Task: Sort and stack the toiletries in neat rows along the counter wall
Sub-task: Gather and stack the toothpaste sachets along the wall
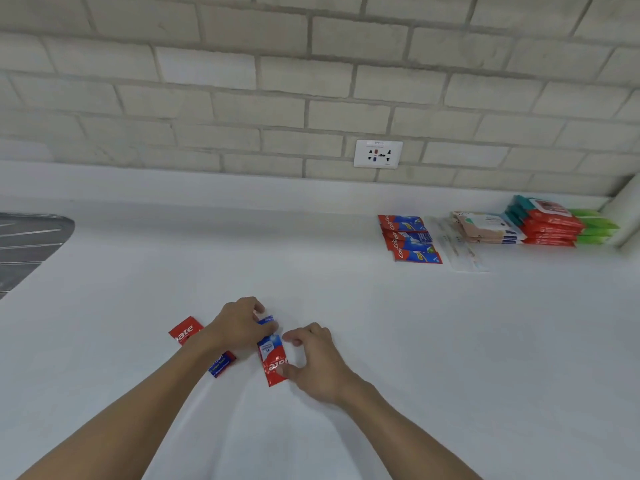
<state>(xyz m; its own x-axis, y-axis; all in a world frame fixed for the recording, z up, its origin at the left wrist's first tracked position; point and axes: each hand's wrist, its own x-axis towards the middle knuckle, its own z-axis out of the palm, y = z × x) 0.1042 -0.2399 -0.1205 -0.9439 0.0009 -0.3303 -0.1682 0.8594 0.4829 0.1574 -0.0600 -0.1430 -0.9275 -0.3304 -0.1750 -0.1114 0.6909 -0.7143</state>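
Note:
Three red-and-blue toothpaste sachets lie loose on the white counter [346, 289] near me. My left hand [239, 323] curls over one sachet [266, 320] and pinches its blue end. My right hand [311, 358] pinches the red end of a second sachet [272, 355] between thumb and fingers. A third sachet [185, 330] lies under my left wrist, with its blue end showing at the other side. Against the wall at the right sit a row of toothpaste sachets [408, 237], clear-wrapped items [457, 247], beige packs [485, 226], red-and-teal packs [543, 220] and green packs [595, 226].
A metal sink drainer [27, 244] is at the far left edge. A wall socket [378, 154] sits in the brick wall above the counter's upstand. A white corner post [627, 216] closes the right end of the row.

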